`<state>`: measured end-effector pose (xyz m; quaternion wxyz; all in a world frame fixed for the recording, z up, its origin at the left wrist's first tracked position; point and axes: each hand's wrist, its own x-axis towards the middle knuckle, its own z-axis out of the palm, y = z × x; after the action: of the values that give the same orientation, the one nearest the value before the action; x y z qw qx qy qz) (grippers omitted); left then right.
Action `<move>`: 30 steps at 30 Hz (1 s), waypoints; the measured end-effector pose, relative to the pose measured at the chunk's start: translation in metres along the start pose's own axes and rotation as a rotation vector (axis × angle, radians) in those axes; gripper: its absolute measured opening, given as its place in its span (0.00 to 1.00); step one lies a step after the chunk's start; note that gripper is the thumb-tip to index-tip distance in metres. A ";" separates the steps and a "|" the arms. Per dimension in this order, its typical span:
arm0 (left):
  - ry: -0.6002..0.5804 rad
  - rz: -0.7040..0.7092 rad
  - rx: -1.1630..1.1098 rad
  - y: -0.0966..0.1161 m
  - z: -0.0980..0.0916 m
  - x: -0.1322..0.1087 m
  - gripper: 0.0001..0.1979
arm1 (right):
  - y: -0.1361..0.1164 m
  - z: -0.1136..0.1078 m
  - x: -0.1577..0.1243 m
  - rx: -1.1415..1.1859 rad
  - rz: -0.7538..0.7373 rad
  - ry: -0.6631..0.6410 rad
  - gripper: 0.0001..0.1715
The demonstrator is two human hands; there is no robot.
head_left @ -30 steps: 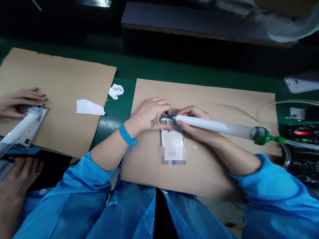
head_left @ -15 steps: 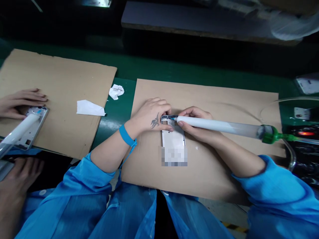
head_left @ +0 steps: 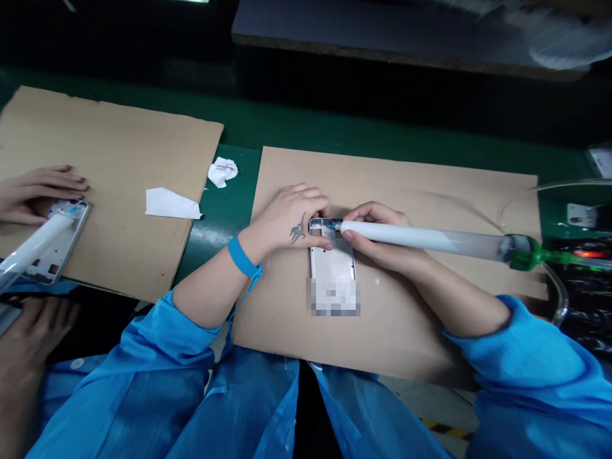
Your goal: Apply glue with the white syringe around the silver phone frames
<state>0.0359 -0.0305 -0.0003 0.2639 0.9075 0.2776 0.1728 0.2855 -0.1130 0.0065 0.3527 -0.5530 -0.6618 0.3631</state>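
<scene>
A green workbench (head_left: 234, 134) runs across the view, carrying two cardboard sheets. On the sheet directly before the person (head_left: 411, 191) lies a silver phone frame (head_left: 332, 268), its long axis pointing away from the person and its lower end pixelated. The person's left hand (head_left: 291, 217), with a blue wrist strap (head_left: 241, 257) just below it, presses on the frame's top end, its fingers (head_left: 318, 210) together and curled over the edge, clamping it. The right hand (head_left: 377, 236) grips a white dispensing syringe (head_left: 421, 237), its fingers (head_left: 377, 213) wrapped closely around the barrel, the thin tip at the frame's top edge. A green fitting (head_left: 521, 252) joins the syringe's rear to a clear tube (head_left: 564, 186). On the other sheet (head_left: 109, 159), a co-worker's hand (head_left: 38, 194) lies beside a second frame (head_left: 57, 255), near a white paper scrap (head_left: 171, 204).
</scene>
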 end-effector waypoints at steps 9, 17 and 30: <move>0.025 0.034 -0.028 -0.003 0.003 0.000 0.37 | 0.001 -0.001 0.000 0.007 0.010 0.019 0.22; 0.051 0.053 -0.033 -0.005 0.005 0.001 0.39 | 0.001 -0.002 0.000 0.004 -0.014 0.010 0.24; 0.054 0.051 -0.021 -0.004 0.004 0.001 0.39 | 0.005 -0.001 0.000 0.046 -0.011 0.031 0.23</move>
<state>0.0370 -0.0287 -0.0060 0.2614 0.9065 0.2593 0.2067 0.2884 -0.1119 0.0024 0.3776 -0.5466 -0.6508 0.3677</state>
